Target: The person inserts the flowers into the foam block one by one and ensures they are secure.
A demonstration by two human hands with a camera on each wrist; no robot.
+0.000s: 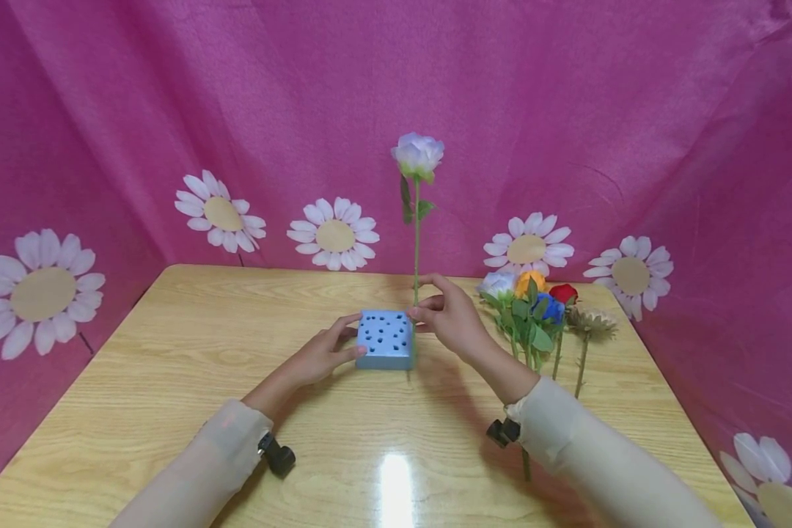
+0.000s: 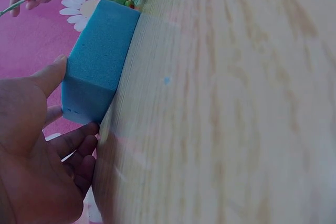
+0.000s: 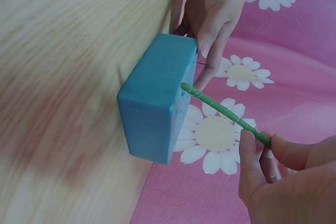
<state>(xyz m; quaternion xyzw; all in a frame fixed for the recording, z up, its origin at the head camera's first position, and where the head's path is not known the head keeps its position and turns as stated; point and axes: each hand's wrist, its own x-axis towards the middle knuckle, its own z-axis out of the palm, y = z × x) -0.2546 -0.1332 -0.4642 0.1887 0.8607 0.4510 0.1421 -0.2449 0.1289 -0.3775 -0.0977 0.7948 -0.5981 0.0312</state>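
A blue foam block (image 1: 384,339) with several holes in its top sits on the table. At its left side my left hand (image 1: 320,353) grips it, thumb at the near corner and fingers around the far side. My right hand (image 1: 452,319) pinches the green stem (image 3: 220,108) of an artificial pale lilac-white flower (image 1: 419,155), held upright with its bloom high above the table. The stem's lower end is by the block's right edge; I cannot tell whether it touches the foam. Part of the block's left side is hidden behind my fingers.
Several artificial flowers lie on the table (image 1: 171,330) to the right: a pale one (image 1: 497,283), an orange one (image 1: 530,283), a blue one (image 1: 551,309), a red one (image 1: 564,293) and a brownish one (image 1: 590,321). A pink daisy-patterned curtain (image 1: 290,110) hangs along the back and sides.
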